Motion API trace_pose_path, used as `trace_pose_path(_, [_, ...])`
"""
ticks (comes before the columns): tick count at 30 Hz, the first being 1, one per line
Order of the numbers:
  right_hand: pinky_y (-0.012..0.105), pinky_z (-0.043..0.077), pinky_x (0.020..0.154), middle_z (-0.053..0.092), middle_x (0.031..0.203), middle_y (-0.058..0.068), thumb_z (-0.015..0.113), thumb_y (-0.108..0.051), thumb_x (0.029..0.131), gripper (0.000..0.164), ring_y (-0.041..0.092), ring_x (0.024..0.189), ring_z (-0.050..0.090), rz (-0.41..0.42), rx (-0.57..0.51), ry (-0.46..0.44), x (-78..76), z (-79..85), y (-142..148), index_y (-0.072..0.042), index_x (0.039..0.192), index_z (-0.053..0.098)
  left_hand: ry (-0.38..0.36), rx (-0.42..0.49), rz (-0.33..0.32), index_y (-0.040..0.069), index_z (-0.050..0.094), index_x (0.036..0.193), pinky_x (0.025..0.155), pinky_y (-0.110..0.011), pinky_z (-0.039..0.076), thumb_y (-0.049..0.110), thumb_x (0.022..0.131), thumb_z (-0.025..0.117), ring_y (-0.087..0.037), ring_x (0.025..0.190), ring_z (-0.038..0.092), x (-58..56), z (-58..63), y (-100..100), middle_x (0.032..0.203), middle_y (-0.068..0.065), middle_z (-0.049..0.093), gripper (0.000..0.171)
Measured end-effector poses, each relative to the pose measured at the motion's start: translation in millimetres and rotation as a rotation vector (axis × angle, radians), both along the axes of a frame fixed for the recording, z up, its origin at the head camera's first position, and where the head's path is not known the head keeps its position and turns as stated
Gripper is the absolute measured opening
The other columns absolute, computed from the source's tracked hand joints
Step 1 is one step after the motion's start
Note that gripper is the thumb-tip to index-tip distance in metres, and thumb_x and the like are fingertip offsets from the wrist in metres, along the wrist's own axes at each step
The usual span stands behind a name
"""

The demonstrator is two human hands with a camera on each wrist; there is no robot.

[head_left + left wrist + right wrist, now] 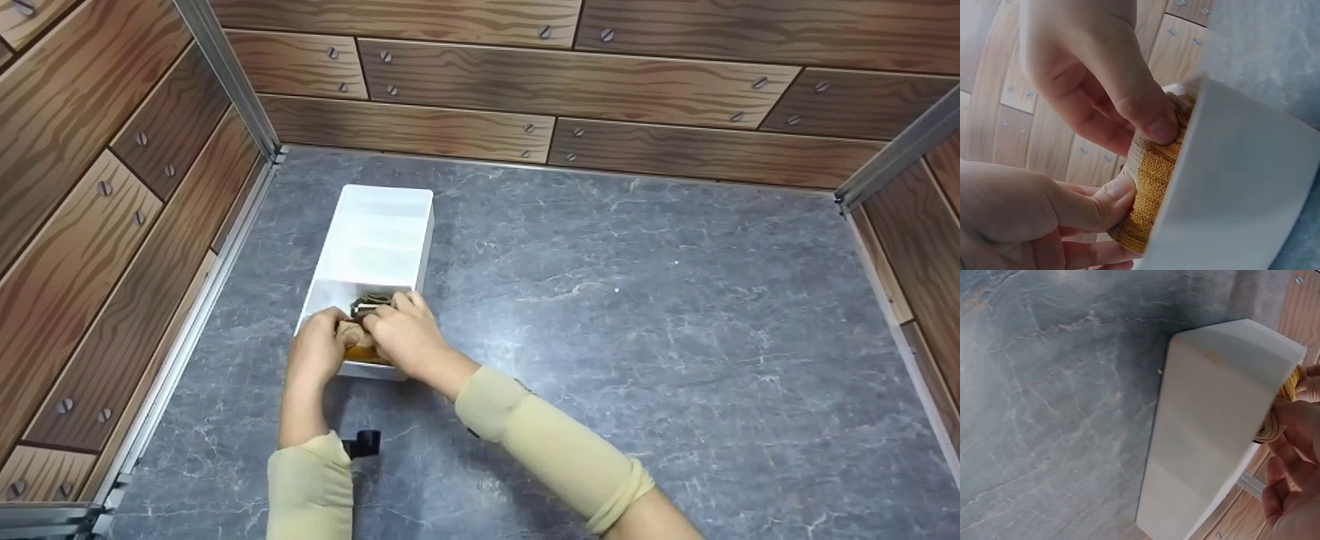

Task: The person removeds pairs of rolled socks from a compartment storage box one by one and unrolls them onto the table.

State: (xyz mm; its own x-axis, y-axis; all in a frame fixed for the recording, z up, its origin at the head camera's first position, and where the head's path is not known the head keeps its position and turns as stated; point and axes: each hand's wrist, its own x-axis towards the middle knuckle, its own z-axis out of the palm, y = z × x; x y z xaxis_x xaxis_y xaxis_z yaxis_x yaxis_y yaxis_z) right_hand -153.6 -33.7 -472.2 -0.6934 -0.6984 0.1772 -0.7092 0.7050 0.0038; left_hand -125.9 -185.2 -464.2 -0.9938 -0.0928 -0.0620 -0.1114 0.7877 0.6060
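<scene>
A folded knitted sock [364, 354], mustard with beige, sits at the near end of a long white box [367, 229]. My left hand [316, 346] pinches its left side between thumb and fingers. From the right, my right hand [409, 334] grips the sock's other side, its fingers over the box's near compartment. In the left wrist view the knit [1154, 191] bulges above the box's end wall [1230, 185], with both thumbs pressing on it. Just beyond the fingers lies a dark green folded item [367, 302] with a pale patch, partly hidden by my right hand.
The box stands on a grey marbled floor [637, 337], at the left side. Wood-patterned panels [465, 75] with metal edging rise at the back and both sides. A black mount [366, 442] juts from the left sleeve. Cross ridges show along the box's far part.
</scene>
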Motion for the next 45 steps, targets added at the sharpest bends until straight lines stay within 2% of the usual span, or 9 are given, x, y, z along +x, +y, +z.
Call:
trace_pose_path(4, [0.034, 0.036, 0.080, 0.064, 0.099, -0.003, 0.069, -0.030, 0.081, 0.022, 0.020, 0.087, 0.050, -0.010, -0.054, 0.000, 1.9, 7.4, 0, -0.017, 0.098, 0.065, 0.013, 0.006, 0.010, -0.004, 0.063, 0.099, 0.077, -0.053, 0.045, 0.007, 0.086, 0.068, -0.040, 0.094, 0.059, 3.0, 10.6, -2, 0.098, -0.022, 0.064, 0.018])
trace_pose_path(9, [0.032, 0.044, 0.072, 0.058, 0.102, -0.001, 0.066, -0.027, 0.085, 0.022, 0.021, 0.091, 0.052, -0.017, -0.131, -0.070, 3.7, 17.9, 1, -0.013, 0.102, 0.061, 0.036, 0.015, 0.031, -0.003, 0.062, 0.101, 0.077, -0.053, 0.044, 0.008, 0.087, 0.067, -0.040, 0.095, 0.059, 5.7, 26.4, 0, 0.102, -0.022, 0.063, 0.018])
trace_pose_path(14, [0.029, 0.050, 0.072, 0.056, 0.100, 0.004, 0.065, -0.017, 0.084, 0.021, 0.023, 0.091, 0.051, 0.044, -0.223, -0.115, 0.1, 34.8, 13, -0.008, 0.102, 0.059, 0.076, 0.036, 0.035, -0.002, 0.061, 0.106, 0.083, -0.054, 0.044, 0.008, 0.088, 0.066, -0.039, 0.102, 0.058, 6.4, 44.2, 10, 0.110, -0.021, 0.061, 0.021])
trace_pose_path(22, [0.031, 0.048, 0.082, 0.055, 0.102, 0.007, 0.066, -0.012, 0.084, 0.025, 0.025, 0.095, 0.049, 0.072, -0.317, -0.131, -7.3, 62.1, 51, -0.004, 0.106, 0.058, 0.179, 0.060, -0.029, -0.002, 0.062, 0.105, 0.087, -0.048, 0.044, 0.009, 0.086, 0.068, -0.035, 0.100, 0.058, -3.0, 65.7, 43, 0.104, -0.018, 0.061, 0.023])
trace_pose_path(27, [0.032, 0.048, 0.086, 0.054, 0.103, 0.009, 0.067, -0.011, 0.083, 0.025, 0.026, 0.098, 0.049, 0.059, -0.338, -0.123, -8.2, 70.2, 77, -0.003, 0.106, 0.057, 0.182, 0.090, -0.057, 0.000, 0.061, 0.106, 0.087, -0.044, 0.046, 0.011, 0.087, 0.068, -0.033, 0.098, 0.059, -9.5, 70.8, 68, 0.105, -0.014, 0.060, 0.023])
trace_pose_path(30, [0.032, 0.048, 0.088, 0.054, 0.103, 0.009, 0.068, -0.007, 0.082, 0.026, 0.027, 0.100, 0.048, 0.038, -0.348, -0.120, -8.0, 71.1, 94, -0.003, 0.105, 0.057, 0.200, 0.098, -0.066, 0.001, 0.061, 0.106, 0.084, -0.044, 0.048, 0.013, 0.087, 0.068, -0.032, 0.096, 0.060, -12.5, 69.1, 86, 0.104, -0.013, 0.060, 0.024])
trace_pose_path(36, [0.034, 0.048, 0.088, 0.054, 0.102, 0.010, 0.068, -0.001, 0.078, 0.028, 0.029, 0.100, 0.049, 0.018, -0.374, -0.089, -9.0, 65.3, 131, -0.002, 0.104, 0.056, 0.322, 0.077, -0.104, -0.001, 0.062, 0.106, 0.083, -0.042, 0.050, 0.015, 0.084, 0.070, -0.034, 0.093, 0.062, -18.5, 54.4, 124, 0.101, -0.014, 0.062, 0.028])
trace_pose_path(41, [0.036, 0.049, 0.087, 0.053, 0.101, 0.011, 0.067, 0.002, 0.077, 0.029, 0.030, 0.101, 0.048, 0.002, -0.378, -0.091, -8.7, 50.2, 159, -0.002, 0.104, 0.056, 0.399, 0.050, -0.129, 0.000, 0.063, 0.103, 0.078, -0.042, 0.052, 0.018, 0.083, 0.072, -0.034, 0.088, 0.064, -21.6, 32.4, 152, 0.098, -0.012, 0.064, 0.028])
trace_pose_path(45, [0.036, 0.050, 0.085, 0.053, 0.100, 0.010, 0.068, 0.002, 0.077, 0.029, 0.030, 0.100, 0.049, -0.015, -0.376, -0.086, -7.4, 30.5, 178, -0.001, 0.103, 0.056, 0.408, 0.062, -0.148, 0.001, 0.064, 0.102, 0.075, -0.043, 0.052, 0.018, 0.082, 0.073, -0.033, 0.085, 0.064, -22.9, 9.2, 170, 0.097, -0.011, 0.064, 0.028])
